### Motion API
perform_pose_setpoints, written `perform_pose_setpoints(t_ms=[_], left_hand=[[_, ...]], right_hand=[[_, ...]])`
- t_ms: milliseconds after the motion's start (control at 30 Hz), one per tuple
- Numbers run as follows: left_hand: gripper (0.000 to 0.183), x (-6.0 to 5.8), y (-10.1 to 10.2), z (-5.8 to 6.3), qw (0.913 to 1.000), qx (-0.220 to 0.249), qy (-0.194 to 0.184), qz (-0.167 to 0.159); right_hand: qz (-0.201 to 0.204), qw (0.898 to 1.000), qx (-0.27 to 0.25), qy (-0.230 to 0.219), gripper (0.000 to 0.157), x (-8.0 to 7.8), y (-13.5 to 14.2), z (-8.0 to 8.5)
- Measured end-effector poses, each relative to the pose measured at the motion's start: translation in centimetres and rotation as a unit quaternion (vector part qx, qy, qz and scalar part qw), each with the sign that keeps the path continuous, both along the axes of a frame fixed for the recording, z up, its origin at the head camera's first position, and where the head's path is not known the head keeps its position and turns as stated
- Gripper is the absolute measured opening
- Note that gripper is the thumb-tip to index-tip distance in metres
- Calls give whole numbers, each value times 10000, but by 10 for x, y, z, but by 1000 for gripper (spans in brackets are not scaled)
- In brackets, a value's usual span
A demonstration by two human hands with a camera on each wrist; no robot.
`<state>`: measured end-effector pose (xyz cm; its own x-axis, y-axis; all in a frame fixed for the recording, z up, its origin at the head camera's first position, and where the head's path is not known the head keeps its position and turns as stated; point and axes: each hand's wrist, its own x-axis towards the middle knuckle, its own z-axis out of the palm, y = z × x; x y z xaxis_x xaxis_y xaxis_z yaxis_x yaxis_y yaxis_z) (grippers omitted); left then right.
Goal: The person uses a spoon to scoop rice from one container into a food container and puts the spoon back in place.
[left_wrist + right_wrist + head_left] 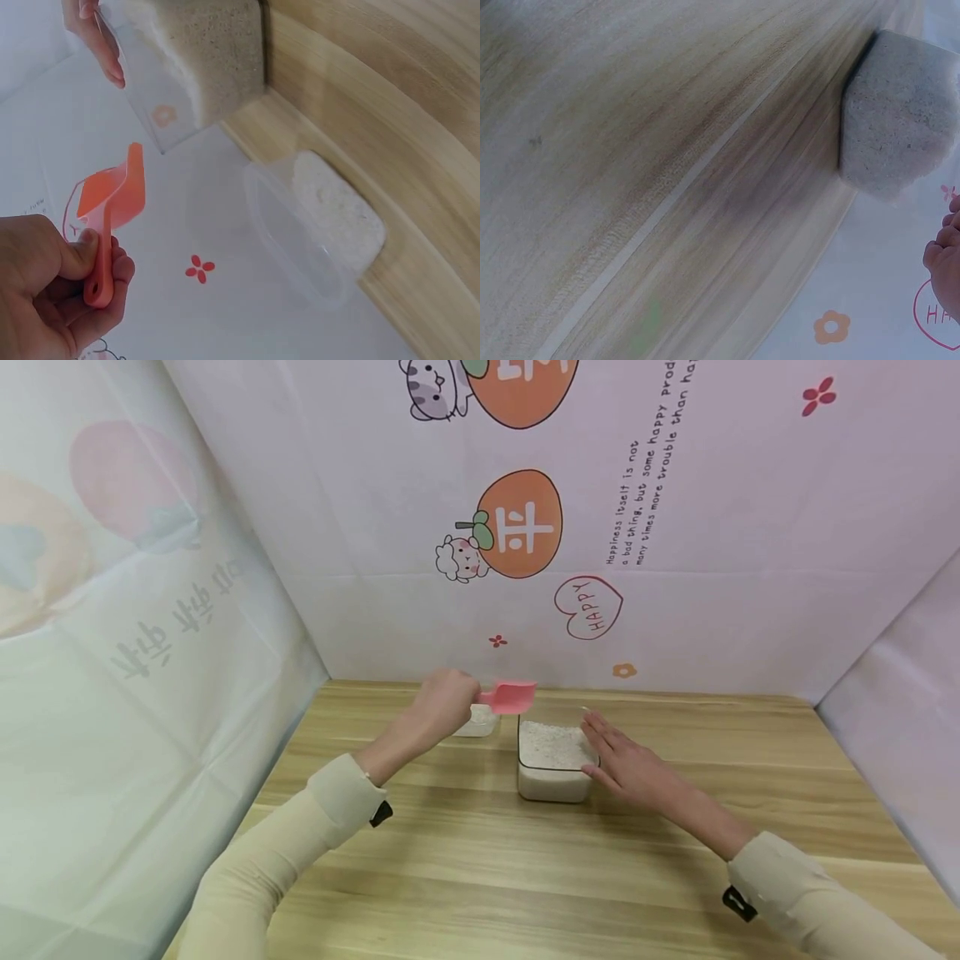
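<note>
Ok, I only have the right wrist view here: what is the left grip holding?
Observer: The left grip holds a pink scoop by its handle.
Operator: And is there another container on the table, besides the large one I can see?
Observer: Yes, a small clear container with white contents stands on the table, to the left of the large container in the head view.
</note>
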<state>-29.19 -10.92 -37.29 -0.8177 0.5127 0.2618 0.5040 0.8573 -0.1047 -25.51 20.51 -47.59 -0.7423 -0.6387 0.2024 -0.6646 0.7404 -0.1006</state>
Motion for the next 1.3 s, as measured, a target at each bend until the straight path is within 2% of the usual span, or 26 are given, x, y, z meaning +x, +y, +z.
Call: perform_pose_setpoints(t_ms=[200, 367, 667, 933, 967, 1133, 1300], left_hand=[[30, 7, 14, 0, 9963, -629, 577, -128], [22, 13, 26, 0, 9912, -908, 944, -196], [23, 14, 50, -12, 9842, -1327, 982, -640], [63, 9, 69, -23, 9873, -1081, 792, -855], [61, 7, 72, -24, 9873, -1066, 795, -869], [25, 3, 84, -29, 9827, -1417, 860, -826], [17, 1, 97, -32, 9784, -1707, 680, -952]], right_hand=[[-5, 10000, 9, -1, 68, 0, 1, 0], [-3, 10000, -6, 48, 68, -1, 2, -1], [19, 9999, -28, 154, 69, -3, 3, -3], [76, 9998, -83, 185, 69, -2, 2, -2], [73, 9997, -76, 199, 69, -2, 2, -2], [81, 9997, -87, 205, 68, -3, 2, -3], [70, 9997, -121, 178, 69, -3, 2, -3]])
